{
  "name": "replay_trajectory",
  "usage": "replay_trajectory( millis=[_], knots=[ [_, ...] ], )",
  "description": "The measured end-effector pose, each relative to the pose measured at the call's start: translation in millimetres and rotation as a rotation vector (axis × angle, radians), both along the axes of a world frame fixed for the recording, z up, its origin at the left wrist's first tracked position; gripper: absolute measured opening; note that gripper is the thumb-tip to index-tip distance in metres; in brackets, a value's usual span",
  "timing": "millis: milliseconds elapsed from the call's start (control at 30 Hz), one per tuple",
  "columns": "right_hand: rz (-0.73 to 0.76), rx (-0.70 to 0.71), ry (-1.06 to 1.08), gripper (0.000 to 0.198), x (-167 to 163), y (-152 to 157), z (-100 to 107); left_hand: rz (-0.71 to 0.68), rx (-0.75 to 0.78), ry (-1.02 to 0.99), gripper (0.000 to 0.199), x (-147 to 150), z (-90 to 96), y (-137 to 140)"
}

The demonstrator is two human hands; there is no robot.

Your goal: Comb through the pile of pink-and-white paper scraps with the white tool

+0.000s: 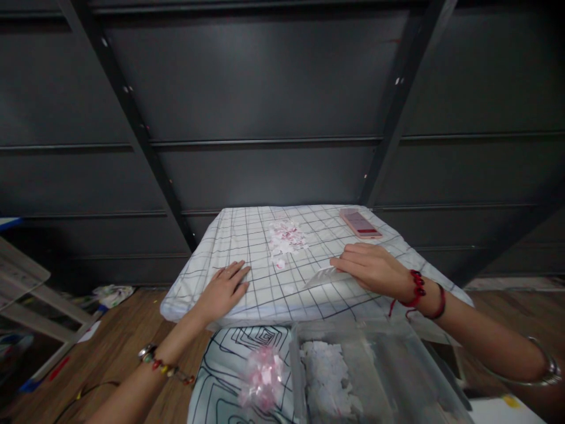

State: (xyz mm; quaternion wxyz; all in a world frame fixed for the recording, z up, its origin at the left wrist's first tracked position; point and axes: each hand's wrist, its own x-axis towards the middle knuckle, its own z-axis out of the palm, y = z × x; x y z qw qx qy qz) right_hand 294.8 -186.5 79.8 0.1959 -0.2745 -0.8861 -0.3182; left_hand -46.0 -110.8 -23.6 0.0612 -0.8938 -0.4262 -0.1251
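Observation:
My left hand (225,290) rests palm down on the checked tablecloth (251,235), its fingers stretched out and holding nothing. My right hand (371,268) is closed, pinching a clear plastic bag (321,277) that tilts down toward the cloth. Between and beyond both hands lies a loose pile of small white pieces with red marks (288,235). One such piece (279,264) sits at the pile's near edge. Past my right hand lies a pink-framed phone (359,224).
Close to my body stands a clear plastic box (379,377) with white pieces (326,377) inside. Left of it, a bundle of clear bags with pink and white contents (263,377) lies on patterned fabric (220,365). A dark panelled wall (265,88) rises behind the table.

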Motion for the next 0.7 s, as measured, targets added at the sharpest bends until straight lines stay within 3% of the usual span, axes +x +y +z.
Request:
replay_trajectory(
  millis=[333, 700],
  knots=[
    [-0.023, 0.055, 0.038, 0.021, -12.7, -3.2, -5.6, -0.009, 0.015, 0.013, 0.041, -0.5, 1.6, -0.9],
    [-0.143, 0.083, 0.055, 0.021, -4.6, 3.2, -8.7, 0.001, 0.009, 0.005, 0.041, 0.1, 2.3, -2.3]
  ],
)
